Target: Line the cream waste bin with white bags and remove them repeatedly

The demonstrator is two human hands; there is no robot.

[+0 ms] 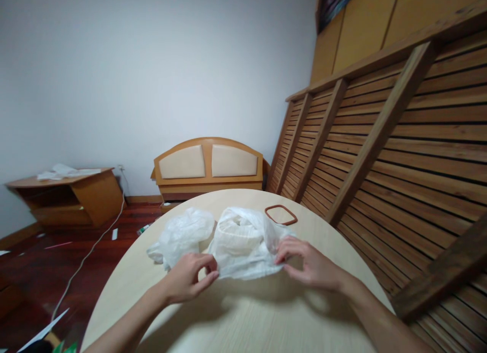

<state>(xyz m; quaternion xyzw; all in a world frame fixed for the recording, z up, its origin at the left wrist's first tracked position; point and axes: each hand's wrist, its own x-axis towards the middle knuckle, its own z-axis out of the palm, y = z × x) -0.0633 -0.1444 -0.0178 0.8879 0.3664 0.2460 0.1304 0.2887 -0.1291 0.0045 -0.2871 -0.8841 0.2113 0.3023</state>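
Observation:
A white plastic bag point(247, 264) lies on the round table, its near edge stretched between my two hands. Inside its opening shows a pale, cream-coloured round item point(238, 234), partly covered by the plastic. My left hand point(196, 276) pinches the bag's near left corner between thumb and fingers. The near right side of the bag is pinched by my right hand point(304, 264). Beside it, to the left, sits another crumpled white plastic bag point(186, 231). A brown frame-like ring with rounded corners point(281, 214) lies behind the bag on the right.
The pale round table point(243, 317) fills the lower middle. Slatted wooden panels point(426, 155) lean along the right. Behind the table stands a headboard point(208, 165). At the left are a wooden cabinet point(95, 198) and a cable point(89, 256) on the red floor.

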